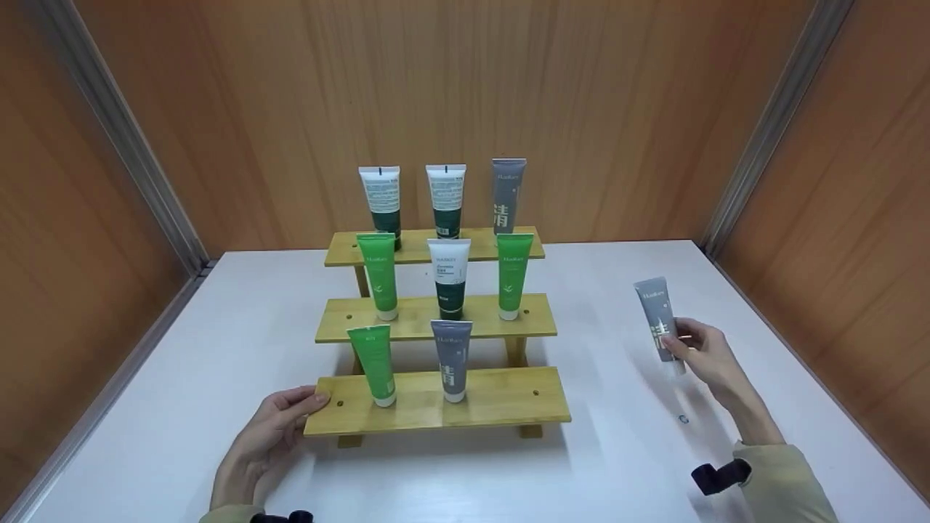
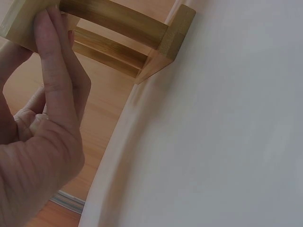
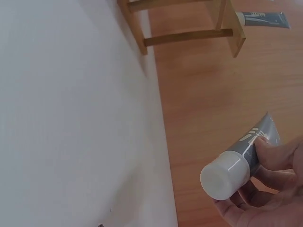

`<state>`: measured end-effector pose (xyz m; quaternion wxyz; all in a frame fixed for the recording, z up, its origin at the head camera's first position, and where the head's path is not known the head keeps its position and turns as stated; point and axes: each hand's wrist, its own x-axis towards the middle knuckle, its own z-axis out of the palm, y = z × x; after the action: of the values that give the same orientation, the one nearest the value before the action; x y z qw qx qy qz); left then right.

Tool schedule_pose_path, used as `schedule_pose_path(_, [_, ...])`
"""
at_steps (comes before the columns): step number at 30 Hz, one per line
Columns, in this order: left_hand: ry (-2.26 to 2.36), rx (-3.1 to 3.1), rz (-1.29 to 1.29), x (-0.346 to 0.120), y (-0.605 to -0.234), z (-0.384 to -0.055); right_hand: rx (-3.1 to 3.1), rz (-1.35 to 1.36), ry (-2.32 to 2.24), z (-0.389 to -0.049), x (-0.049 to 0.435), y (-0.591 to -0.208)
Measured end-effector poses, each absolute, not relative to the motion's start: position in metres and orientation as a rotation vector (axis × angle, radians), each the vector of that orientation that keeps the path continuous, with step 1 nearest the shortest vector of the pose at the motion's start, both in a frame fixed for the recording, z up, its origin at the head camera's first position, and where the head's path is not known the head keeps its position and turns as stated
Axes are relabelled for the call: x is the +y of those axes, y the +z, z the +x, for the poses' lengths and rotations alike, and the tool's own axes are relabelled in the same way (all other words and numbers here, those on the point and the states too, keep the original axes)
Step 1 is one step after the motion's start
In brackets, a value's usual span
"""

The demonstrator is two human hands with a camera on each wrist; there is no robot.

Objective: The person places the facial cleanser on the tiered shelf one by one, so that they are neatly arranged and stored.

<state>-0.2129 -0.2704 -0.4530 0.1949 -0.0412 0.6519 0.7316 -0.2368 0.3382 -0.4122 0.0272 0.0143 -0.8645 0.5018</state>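
Note:
A three-tier wooden display stand [image 1: 501, 403] stands on the white table. My left hand [image 1: 270, 423] pinches the left end of its lowest shelf, thumb on top; the left wrist view shows the fingers [image 2: 54, 75] against the wood. Out to the right of the stand, my right hand [image 1: 708, 356] holds a grey squeeze tube [image 1: 655, 309] above the table, its white cap [image 3: 223, 176] pointing down. On the lowest shelf stand a green tube [image 1: 374, 363] and a grey tube [image 1: 452, 356], with bare wood at the right end.
The middle shelf bears green tubes [image 1: 379, 272] either side of a white-and-dark-green tube [image 1: 450, 272]. On top are two white-and-dark-green tubes [image 1: 381, 192] and a grey tube [image 1: 507, 192]. Wood-grain panels [image 1: 617, 109] enclose the table's back and sides. A small ring-like mark [image 1: 683, 419] lies near the right hand.

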Motion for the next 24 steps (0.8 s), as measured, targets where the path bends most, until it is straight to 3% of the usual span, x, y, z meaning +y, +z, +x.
schedule_pose_path(24, [2.067, 1.797, -0.113, -0.27, -0.453, -0.213, -2.619, 0.173, 1.668, -0.223, 0.285, -0.395])
